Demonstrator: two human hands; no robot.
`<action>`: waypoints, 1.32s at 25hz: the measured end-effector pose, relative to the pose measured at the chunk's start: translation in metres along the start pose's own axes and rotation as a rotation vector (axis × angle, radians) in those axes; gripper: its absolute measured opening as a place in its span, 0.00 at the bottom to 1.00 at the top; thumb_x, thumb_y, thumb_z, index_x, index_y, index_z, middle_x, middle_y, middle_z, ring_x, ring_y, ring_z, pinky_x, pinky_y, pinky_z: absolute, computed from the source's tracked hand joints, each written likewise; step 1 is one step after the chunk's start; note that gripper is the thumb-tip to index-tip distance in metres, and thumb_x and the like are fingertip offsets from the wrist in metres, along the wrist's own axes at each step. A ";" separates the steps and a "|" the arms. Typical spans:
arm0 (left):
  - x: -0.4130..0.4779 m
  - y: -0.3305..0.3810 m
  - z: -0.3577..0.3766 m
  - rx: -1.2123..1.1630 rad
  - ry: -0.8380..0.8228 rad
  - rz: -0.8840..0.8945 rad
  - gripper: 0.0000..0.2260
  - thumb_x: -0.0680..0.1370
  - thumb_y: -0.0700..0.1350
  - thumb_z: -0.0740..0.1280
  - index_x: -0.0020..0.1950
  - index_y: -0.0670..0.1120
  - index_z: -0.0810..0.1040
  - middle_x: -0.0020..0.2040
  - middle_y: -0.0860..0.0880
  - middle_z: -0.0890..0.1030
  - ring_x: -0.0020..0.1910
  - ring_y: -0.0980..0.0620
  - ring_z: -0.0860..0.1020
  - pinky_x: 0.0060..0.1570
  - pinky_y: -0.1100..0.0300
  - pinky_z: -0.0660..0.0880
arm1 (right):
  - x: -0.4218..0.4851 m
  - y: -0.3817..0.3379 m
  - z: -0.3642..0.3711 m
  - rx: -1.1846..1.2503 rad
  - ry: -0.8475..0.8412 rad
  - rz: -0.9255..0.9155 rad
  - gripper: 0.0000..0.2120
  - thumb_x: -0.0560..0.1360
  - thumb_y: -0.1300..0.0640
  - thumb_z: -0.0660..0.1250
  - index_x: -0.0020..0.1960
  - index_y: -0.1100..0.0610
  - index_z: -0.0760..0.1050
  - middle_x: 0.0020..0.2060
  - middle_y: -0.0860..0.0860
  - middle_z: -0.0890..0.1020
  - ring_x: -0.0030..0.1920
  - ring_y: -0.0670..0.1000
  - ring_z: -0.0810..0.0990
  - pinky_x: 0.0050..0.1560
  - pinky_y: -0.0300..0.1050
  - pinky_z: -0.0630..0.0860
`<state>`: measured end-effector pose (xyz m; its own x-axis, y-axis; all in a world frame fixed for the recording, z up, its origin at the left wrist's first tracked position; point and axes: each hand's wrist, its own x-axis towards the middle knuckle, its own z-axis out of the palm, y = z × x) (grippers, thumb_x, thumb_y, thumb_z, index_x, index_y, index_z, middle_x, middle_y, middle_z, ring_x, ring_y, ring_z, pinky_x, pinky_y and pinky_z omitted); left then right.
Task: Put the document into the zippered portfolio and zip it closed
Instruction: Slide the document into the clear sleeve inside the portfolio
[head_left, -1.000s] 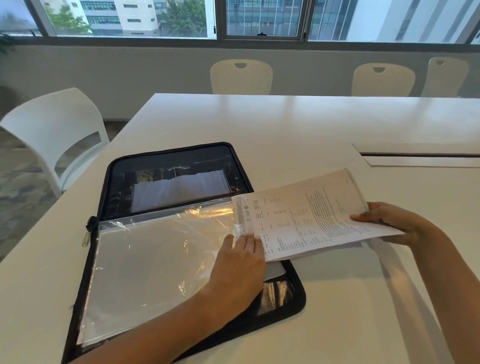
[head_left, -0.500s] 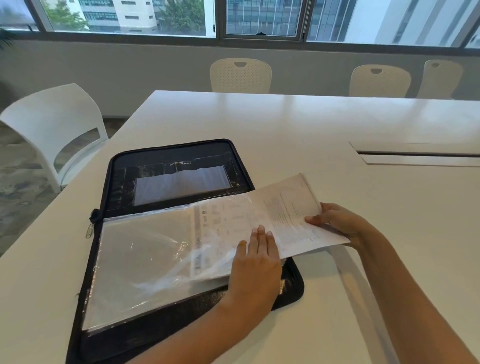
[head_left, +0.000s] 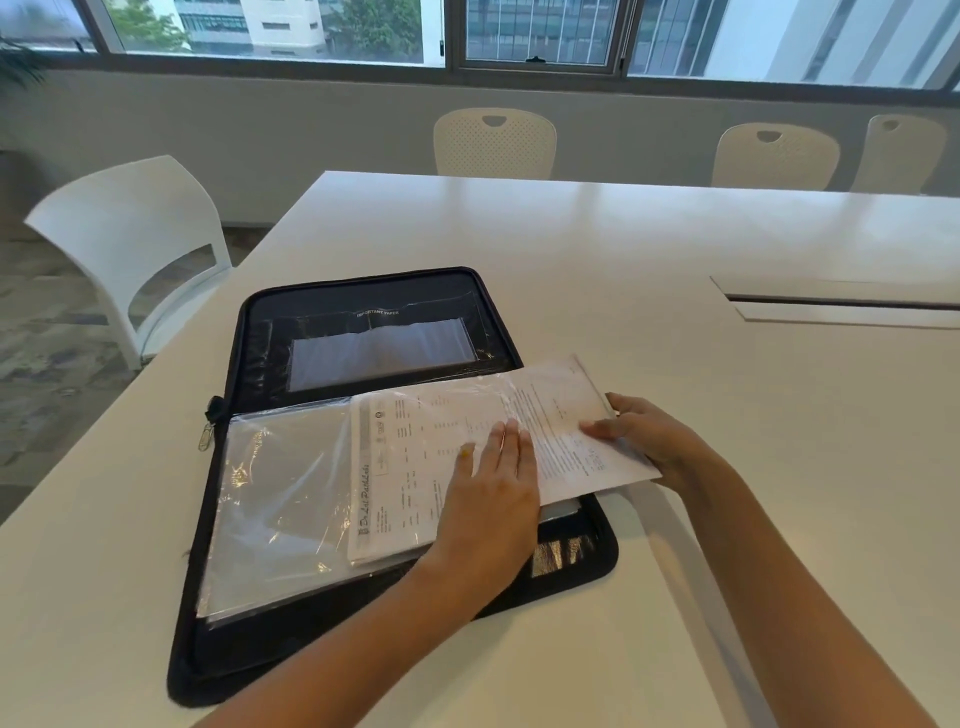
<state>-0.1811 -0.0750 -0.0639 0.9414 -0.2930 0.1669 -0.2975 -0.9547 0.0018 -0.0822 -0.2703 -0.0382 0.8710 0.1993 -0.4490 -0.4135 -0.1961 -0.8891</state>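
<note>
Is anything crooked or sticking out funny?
Yes. The document lies tilted, only partway inside the clear sleeve. Its right end sticks out past the portfolio edge, where the right hand holds it. Nothing looks torn or spilled.

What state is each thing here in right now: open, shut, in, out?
Portfolio: unzipped, lying open on the table.
Zipper pull: hanging at the left, zip undone.
Document: partly slid in, right end sticking out.
Clear sleeve: holds part of the document.
Left hand: flat, pressing on the sleeve.
Right hand: pinches the document's right edge.
</note>
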 end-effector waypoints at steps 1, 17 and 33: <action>0.000 0.000 0.003 -0.001 -0.016 0.019 0.30 0.82 0.48 0.57 0.78 0.40 0.45 0.79 0.39 0.49 0.78 0.42 0.49 0.74 0.42 0.51 | -0.001 -0.002 0.001 -0.004 0.006 -0.006 0.12 0.76 0.63 0.67 0.59 0.59 0.74 0.47 0.58 0.84 0.39 0.53 0.86 0.32 0.43 0.81; -0.001 0.012 0.006 -0.076 -0.008 -0.012 0.31 0.80 0.45 0.61 0.77 0.39 0.49 0.78 0.39 0.53 0.77 0.42 0.53 0.73 0.42 0.54 | 0.010 0.000 0.056 -0.575 0.422 -0.292 0.15 0.75 0.57 0.68 0.60 0.60 0.79 0.54 0.55 0.83 0.47 0.48 0.78 0.48 0.40 0.70; -0.006 0.013 0.006 -0.024 -0.020 -0.003 0.31 0.81 0.48 0.60 0.77 0.39 0.50 0.78 0.39 0.53 0.77 0.41 0.52 0.72 0.41 0.53 | 0.013 -0.011 0.085 -0.364 0.316 -0.163 0.08 0.77 0.55 0.63 0.55 0.51 0.70 0.49 0.53 0.81 0.45 0.49 0.81 0.34 0.39 0.73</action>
<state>-0.1895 -0.0862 -0.0712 0.9452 -0.2916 0.1466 -0.2984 -0.9541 0.0262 -0.0890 -0.1836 -0.0415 0.9774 -0.0336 -0.2086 -0.1954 -0.5196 -0.8318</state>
